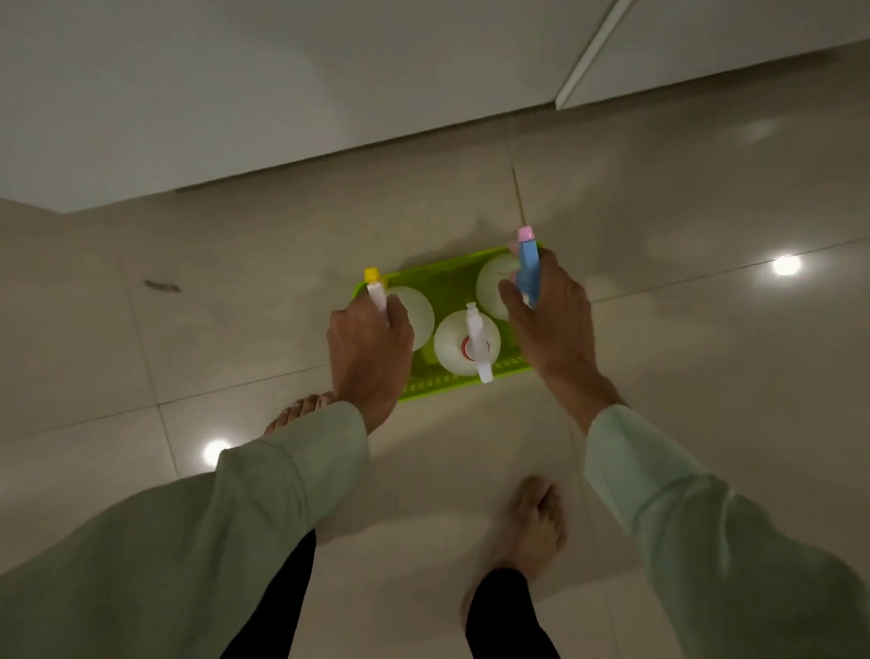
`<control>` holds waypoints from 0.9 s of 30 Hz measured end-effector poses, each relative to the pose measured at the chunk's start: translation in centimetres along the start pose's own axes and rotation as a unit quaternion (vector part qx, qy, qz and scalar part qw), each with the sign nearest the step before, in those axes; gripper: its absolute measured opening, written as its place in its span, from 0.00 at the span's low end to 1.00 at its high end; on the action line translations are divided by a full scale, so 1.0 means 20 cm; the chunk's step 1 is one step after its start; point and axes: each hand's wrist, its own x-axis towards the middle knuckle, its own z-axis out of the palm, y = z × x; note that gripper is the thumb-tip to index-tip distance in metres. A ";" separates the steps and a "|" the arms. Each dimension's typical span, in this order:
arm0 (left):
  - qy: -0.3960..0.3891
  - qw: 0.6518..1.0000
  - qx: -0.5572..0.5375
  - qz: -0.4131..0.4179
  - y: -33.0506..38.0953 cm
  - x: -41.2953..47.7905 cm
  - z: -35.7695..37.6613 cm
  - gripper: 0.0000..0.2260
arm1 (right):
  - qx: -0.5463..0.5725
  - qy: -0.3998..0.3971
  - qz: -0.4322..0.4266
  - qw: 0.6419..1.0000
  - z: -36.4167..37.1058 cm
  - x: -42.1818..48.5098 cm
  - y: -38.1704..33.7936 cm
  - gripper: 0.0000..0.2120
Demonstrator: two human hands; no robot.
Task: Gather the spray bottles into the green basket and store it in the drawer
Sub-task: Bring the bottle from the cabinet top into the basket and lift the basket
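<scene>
Basket [457,382], green, low over or on the tiled floor [170,259], just ahead of two bare feet, long axis running left to right and tilted a little away on the right. Three white bottles upright inside: one at the left end with a yellow-tipped trigger [372,276], one in the middle [465,344] with a white trigger pointing toward the near rim, one at the right end with a blue and pink trigger [527,269]. Left hand [369,355] closed over the left end, curled around the left bottle's neck and probably the rim beneath, though that contact lies hidden. Right hand [552,322] at the right end, fingers half open and draped beside the blue trigger, thumb toward the middle; grip on bottle or rim cannot be told from above. Both hands equally near, one per short end, so a two-handed lift along the long axis looks the natural next move. Gathering judged done, no bottle visible outside. White cabinet fronts [287,61] across the top, a vertical seam [591,47] between panels at upper right; no drawer visibly open, so storing seemingly calls for freeing a hand first. Nothing between basket and cabinets but bare floor. Risk: tall bottles tipping if one end rises faster.
</scene>
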 end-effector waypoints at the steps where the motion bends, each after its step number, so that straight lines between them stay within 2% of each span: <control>1: 0.011 1.000 -0.001 -0.004 0.01 0.00 0.01 0.13 | -0.005 0.012 -0.006 1.000 0.01 0.02 0.01 0.13; 3: 0.031 0.999 -0.003 -0.010 0.01 0.00 0.02 0.13 | -0.002 0.042 0.001 0.999 0.03 0.03 0.02 0.09; 8: 0.063 0.998 -0.018 0.005 0.03 -0.04 0.04 0.12 | -0.003 0.069 -0.021 0.997 0.05 0.00 0.03 0.07; 18: 0.047 0.999 -0.015 0.021 0.03 -0.05 0.07 0.15 | 0.002 0.047 -0.038 0.998 0.03 0.04 0.02 0.08; 27: 0.029 0.999 -0.024 0.015 0.03 -0.05 0.06 0.13 | 0.005 0.045 -0.047 0.998 0.04 0.04 0.01 0.09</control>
